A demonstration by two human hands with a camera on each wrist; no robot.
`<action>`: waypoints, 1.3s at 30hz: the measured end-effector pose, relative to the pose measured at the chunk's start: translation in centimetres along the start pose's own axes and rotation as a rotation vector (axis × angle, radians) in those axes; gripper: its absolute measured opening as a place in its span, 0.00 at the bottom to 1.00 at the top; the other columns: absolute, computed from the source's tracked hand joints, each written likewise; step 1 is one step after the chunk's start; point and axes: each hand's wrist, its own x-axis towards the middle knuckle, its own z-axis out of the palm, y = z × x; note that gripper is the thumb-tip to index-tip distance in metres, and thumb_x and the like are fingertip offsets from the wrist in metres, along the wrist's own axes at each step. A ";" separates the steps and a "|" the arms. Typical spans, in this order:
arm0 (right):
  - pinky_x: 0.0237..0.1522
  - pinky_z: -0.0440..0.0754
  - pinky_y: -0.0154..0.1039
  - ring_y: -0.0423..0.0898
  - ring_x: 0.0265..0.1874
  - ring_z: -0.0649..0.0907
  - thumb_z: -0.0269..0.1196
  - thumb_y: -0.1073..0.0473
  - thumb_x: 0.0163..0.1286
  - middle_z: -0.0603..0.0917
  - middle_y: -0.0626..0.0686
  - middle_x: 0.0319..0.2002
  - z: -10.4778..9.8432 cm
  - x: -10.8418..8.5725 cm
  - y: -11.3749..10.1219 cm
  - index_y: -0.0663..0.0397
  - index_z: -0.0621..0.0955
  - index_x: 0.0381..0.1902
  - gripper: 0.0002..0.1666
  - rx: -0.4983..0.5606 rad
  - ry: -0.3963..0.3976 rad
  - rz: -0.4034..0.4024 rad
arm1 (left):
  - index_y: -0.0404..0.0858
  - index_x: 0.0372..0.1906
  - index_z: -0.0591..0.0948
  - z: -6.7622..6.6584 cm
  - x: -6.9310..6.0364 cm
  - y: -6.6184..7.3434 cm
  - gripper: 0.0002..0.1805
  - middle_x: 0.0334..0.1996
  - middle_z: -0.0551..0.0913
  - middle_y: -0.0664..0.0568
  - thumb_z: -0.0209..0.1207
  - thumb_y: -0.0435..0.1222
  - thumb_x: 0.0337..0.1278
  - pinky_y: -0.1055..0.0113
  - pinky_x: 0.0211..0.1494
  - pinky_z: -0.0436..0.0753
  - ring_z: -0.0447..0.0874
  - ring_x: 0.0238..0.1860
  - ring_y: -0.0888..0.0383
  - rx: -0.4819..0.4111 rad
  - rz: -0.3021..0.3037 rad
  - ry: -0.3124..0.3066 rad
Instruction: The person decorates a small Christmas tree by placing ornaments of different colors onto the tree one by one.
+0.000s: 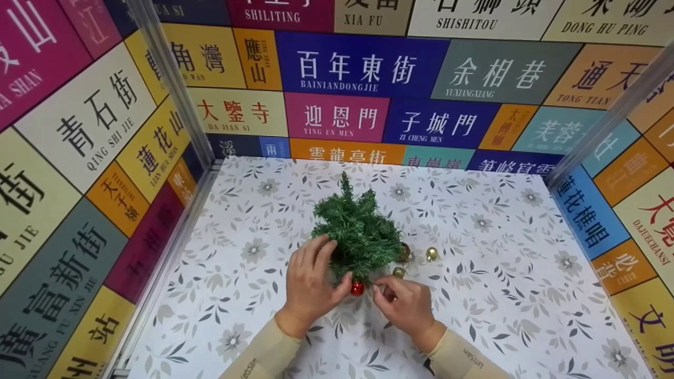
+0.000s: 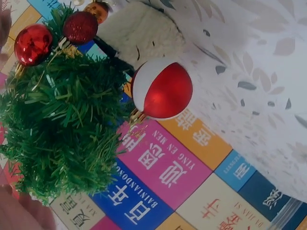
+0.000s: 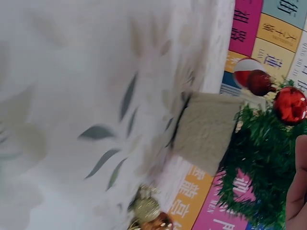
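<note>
Tree: touched your loosely spread left hand
Red bauble: was left of your curled right hand, grip unclear

The head view looks forward and down from above the near side of the floral tablecloth, far enough back to cover the left hand, right hand, artificial Christmas tree and lettered wall panels beyond. The left wrist view is close and roughly inverted, the tree filling its left side; the right wrist view lies on its side, near the cloth, its right edge cutting the tree. Both wrist views share the square base and red-and-white ball; the head and left wrist views share the pink YING EN MEN panel.
</note>
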 end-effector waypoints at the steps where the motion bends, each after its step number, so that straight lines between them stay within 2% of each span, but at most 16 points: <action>1: 0.14 0.72 0.29 0.28 0.14 0.73 0.67 0.59 0.56 0.77 0.33 0.17 -0.1 -0.2 0.2 0.44 0.85 0.31 0.04 -0.009 -0.013 -0.003 | 0.37 0.61 0.77 -0.1 0.0 0.0 0.39 0.60 0.76 0.42 0.72 0.48 0.38 0.49 0.54 0.77 0.76 0.57 0.45 0.004 -0.018 -0.013; 6: 0.13 0.70 0.28 0.26 0.13 0.71 0.68 0.60 0.55 0.75 0.31 0.16 -0.8 -1.2 1.2 0.40 0.84 0.32 0.08 -0.031 -0.066 -0.002 | 0.36 0.69 0.70 -0.3 -0.1 0.1 0.49 0.65 0.72 0.39 0.72 0.53 0.40 0.47 0.61 0.73 0.71 0.63 0.44 0.004 -0.113 -0.072; 9: 0.13 0.70 0.29 0.26 0.13 0.71 0.68 0.59 0.54 0.75 0.31 0.15 -1.1 -1.8 1.7 0.39 0.84 0.31 0.08 -0.041 -0.074 0.004 | 0.34 0.70 0.67 -0.3 -0.3 0.1 0.53 0.64 0.72 0.39 0.72 0.57 0.41 0.48 0.62 0.73 0.72 0.63 0.43 0.003 -0.142 -0.095; 13: 0.12 0.69 0.29 0.26 0.13 0.70 0.64 0.55 0.59 0.74 0.30 0.15 -1.5 -2.2 2.2 0.39 0.84 0.30 0.03 -0.069 -0.078 0.008 | 0.33 0.69 0.69 -0.1 -0.7 0.0 0.54 0.63 0.72 0.38 0.69 0.63 0.41 0.48 0.61 0.74 0.73 0.61 0.42 0.030 -0.178 -0.142; 16: 0.12 0.68 0.29 0.26 0.13 0.69 0.62 0.53 0.62 0.74 0.30 0.15 -1.7 -2.4 2.6 0.40 0.84 0.29 0.04 -0.081 -0.084 0.006 | 0.32 0.65 0.73 0.0 -0.8 0.0 0.53 0.62 0.73 0.38 0.68 0.67 0.41 0.47 0.58 0.76 0.75 0.59 0.41 0.059 -0.220 -0.184; 21: 0.12 0.69 0.32 0.29 0.14 0.73 0.66 0.56 0.58 0.76 0.34 0.17 -2.2 -2.8 3.6 0.43 0.83 0.31 0.02 -0.094 -0.138 0.033 | 0.32 0.63 0.74 0.2 -0.7 0.3 0.55 0.64 0.71 0.37 0.66 0.71 0.39 0.48 0.54 0.79 0.78 0.54 0.41 0.100 -0.272 -0.258; 25: 0.13 0.71 0.35 0.35 0.16 0.77 0.69 0.58 0.55 0.80 0.40 0.22 -2.7 -3.1 4.8 0.44 0.84 0.36 0.09 -0.142 -0.218 0.093 | 0.31 0.64 0.73 0.3 -0.6 0.5 0.58 0.65 0.70 0.36 0.66 0.72 0.36 0.50 0.53 0.80 0.78 0.54 0.42 0.123 -0.294 -0.292; 30: 0.15 0.72 0.37 0.37 0.19 0.77 0.69 0.58 0.56 0.81 0.42 0.25 -3.7 -3.6 6.5 0.44 0.83 0.39 0.11 -0.203 -0.274 0.164 | 0.29 0.68 0.70 0.4 -0.5 0.7 0.61 0.66 0.68 0.36 0.66 0.71 0.37 0.48 0.57 0.78 0.75 0.58 0.41 0.119 -0.298 -0.295; 35: 0.19 0.75 0.40 0.39 0.23 0.79 0.69 0.58 0.57 0.81 0.44 0.27 -4.3 -4.3 7.9 0.46 0.83 0.41 0.12 -0.191 -0.327 0.253 | 0.29 0.71 0.65 0.4 -0.6 0.7 0.63 0.70 0.65 0.37 0.66 0.71 0.39 0.49 0.58 0.78 0.74 0.60 0.41 0.103 -0.301 -0.313; 39: 0.24 0.79 0.42 0.42 0.29 0.82 0.70 0.58 0.58 0.82 0.45 0.35 -4.2 -4.4 8.9 0.47 0.83 0.45 0.16 -0.145 -0.397 0.300 | 0.28 0.72 0.64 0.3 -0.6 0.6 0.63 0.70 0.64 0.36 0.66 0.70 0.40 0.50 0.61 0.75 0.73 0.61 0.41 0.111 -0.289 -0.329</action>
